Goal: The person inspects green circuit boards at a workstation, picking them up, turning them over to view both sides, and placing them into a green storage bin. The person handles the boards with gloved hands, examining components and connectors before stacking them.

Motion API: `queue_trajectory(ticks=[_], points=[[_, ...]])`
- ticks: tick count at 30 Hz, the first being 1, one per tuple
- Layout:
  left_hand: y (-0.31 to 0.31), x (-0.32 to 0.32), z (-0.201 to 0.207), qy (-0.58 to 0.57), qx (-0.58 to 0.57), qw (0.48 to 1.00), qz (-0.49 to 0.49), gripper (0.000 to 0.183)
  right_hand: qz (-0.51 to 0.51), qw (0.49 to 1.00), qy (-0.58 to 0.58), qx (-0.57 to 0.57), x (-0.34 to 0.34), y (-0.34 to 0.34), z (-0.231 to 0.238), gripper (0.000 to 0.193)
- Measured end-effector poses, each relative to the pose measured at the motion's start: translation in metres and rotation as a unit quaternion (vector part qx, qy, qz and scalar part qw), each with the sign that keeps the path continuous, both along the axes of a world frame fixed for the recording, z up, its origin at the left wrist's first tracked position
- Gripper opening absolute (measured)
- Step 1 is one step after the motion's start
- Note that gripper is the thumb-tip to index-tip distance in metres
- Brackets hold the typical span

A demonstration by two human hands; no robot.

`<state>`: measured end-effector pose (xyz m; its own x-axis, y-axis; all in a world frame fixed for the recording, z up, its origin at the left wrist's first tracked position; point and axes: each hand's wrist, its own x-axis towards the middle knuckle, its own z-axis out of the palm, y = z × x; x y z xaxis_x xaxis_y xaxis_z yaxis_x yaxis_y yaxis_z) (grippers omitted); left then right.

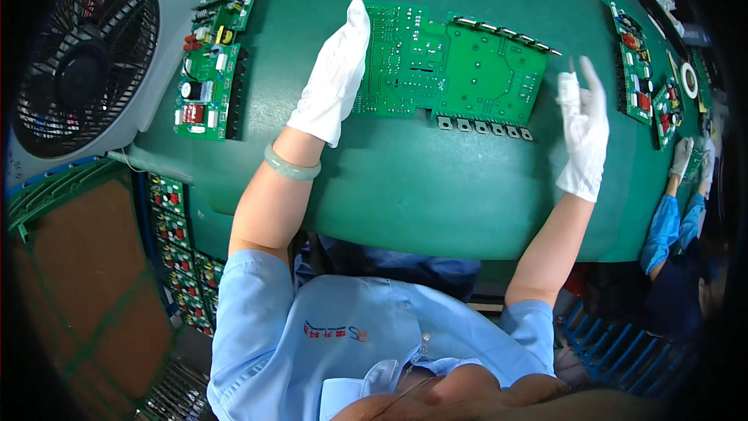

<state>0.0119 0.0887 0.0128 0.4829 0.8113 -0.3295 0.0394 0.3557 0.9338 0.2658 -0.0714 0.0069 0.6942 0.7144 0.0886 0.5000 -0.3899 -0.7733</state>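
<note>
White-gloved fingers of the left hand (pixel 333 74) are laid flat and together on the left edge of the green circuit board (pixel 448 70), which lies soldered side up on the tabletop (pixel 405 187). The right hand (pixel 584 129) is held open, fingers loosely spread, just right of the board and clear of it. With only one edge pinned, the board could be skidded or pivoted, and the clips along its near edge could be bent.

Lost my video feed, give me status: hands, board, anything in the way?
Left hand flat on large green circuit board. Right hand open, just off its right end. Nothing between them.

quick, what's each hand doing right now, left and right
Left hand: open and flat, resting on the left edge of the large green circuit board, holding nothing.
Right hand: open, fingers raised, just right of the board, holding nothing.
</note>
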Motion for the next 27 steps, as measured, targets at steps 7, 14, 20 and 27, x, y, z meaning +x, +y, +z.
queue_trajectory(ticks=[7, 14, 20, 27], points=[[0.002, 0.001, 0.003, 0.063, 0.036, 0.996, -0.054, 0.062, 0.334, 0.908, -0.200, 0.158, -0.054, 0.001, 0.011, 0.034], [-0.020, 0.001, -0.022, -0.023, 0.158, 0.985, -0.070, 0.045, 0.382, 0.850, -0.356, 0.073, -0.076, 0.003, 0.014, 0.045], [-0.015, 0.004, -0.014, 0.064, 0.155, 0.983, -0.081, 0.048, 0.401, 0.828, -0.379, 0.098, -0.070, -0.001, 0.005, 0.045], [-0.013, 0.005, -0.020, 0.056, 0.152, 0.984, -0.071, 0.054, 0.396, 0.829, -0.380, 0.104, -0.072, -0.001, 0.004, 0.040]])
